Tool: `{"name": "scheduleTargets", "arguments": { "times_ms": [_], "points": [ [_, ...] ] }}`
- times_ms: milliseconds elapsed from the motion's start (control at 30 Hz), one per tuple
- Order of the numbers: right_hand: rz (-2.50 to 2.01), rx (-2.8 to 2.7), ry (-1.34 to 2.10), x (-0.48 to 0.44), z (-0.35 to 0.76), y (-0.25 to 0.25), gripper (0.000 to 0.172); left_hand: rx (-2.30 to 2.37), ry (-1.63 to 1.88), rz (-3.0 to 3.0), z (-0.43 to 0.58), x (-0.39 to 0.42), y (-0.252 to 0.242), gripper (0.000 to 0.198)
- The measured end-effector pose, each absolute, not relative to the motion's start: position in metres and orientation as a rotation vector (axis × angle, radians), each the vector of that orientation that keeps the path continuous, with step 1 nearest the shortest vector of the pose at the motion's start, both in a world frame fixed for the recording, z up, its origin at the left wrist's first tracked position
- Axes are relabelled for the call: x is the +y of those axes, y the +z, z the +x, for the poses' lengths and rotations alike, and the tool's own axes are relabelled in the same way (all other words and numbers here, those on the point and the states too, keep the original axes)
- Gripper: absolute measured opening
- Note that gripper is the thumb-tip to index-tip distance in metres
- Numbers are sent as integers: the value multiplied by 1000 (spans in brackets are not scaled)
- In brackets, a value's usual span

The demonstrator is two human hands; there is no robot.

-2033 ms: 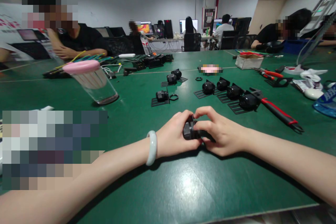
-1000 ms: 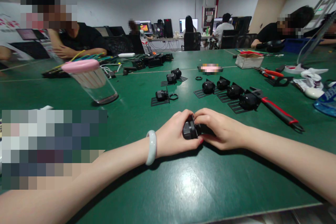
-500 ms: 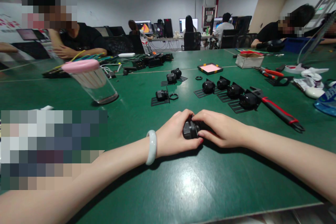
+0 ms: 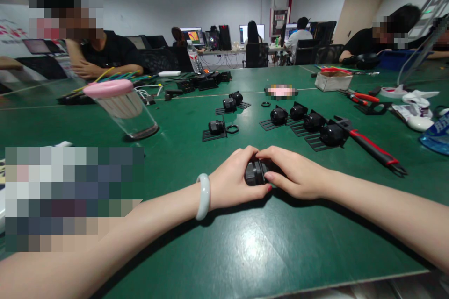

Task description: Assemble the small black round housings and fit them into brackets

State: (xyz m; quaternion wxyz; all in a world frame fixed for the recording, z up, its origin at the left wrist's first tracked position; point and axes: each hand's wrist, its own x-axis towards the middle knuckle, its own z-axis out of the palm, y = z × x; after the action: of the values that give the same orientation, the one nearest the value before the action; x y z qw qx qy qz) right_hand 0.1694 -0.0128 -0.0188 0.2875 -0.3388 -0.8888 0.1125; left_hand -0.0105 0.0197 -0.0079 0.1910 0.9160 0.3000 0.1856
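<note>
A black cable gland (image 4: 254, 173) lies between both hands just over the green table (image 4: 224, 247). My left hand (image 4: 234, 180) wraps its thumb and fingers round the gland's ribbed body. From the other side, my right hand (image 4: 298, 173) pinches the gland's right end, which its fingers partly hide. Beyond the hands, another cable gland (image 4: 215, 126) sits on a slotted black plate, with a loose black ring nut (image 4: 232, 129) beside it. Further right stand several more such glands on plates, the nearest being a black gland (image 4: 331, 134).
An adjustable wrench (image 4: 373, 149) with red-black handles lies at the right. Left stands a clear cup (image 4: 131, 114) with a pink lid. Further back are a small white box (image 4: 333, 80), red pliers (image 4: 363, 97) and black connectors (image 4: 203, 81). People sit around the table.
Both hands keep nearly the same place and grip on the cable gland. The right fingers have shifted very slightly on it.
</note>
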Motion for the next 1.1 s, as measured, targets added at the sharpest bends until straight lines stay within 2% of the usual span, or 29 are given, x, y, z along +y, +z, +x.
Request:
{"name": "scheduleTargets", "arguments": {
  "times_ms": [233, 600, 1100],
  "points": [
    [-784, -2350, 270, -14, 168, -18, 49, 842, 516, 2580, -11, 20, -9, 39],
    [-760, -2417, 237, -13, 170, -18, 43, 828, 538, 2541, -10, 20, -7, 40],
    [-859, -2494, 291, -13, 172, -16, 44, 847, 504, 2581, -11, 20, -7, 38]
  ]
}}
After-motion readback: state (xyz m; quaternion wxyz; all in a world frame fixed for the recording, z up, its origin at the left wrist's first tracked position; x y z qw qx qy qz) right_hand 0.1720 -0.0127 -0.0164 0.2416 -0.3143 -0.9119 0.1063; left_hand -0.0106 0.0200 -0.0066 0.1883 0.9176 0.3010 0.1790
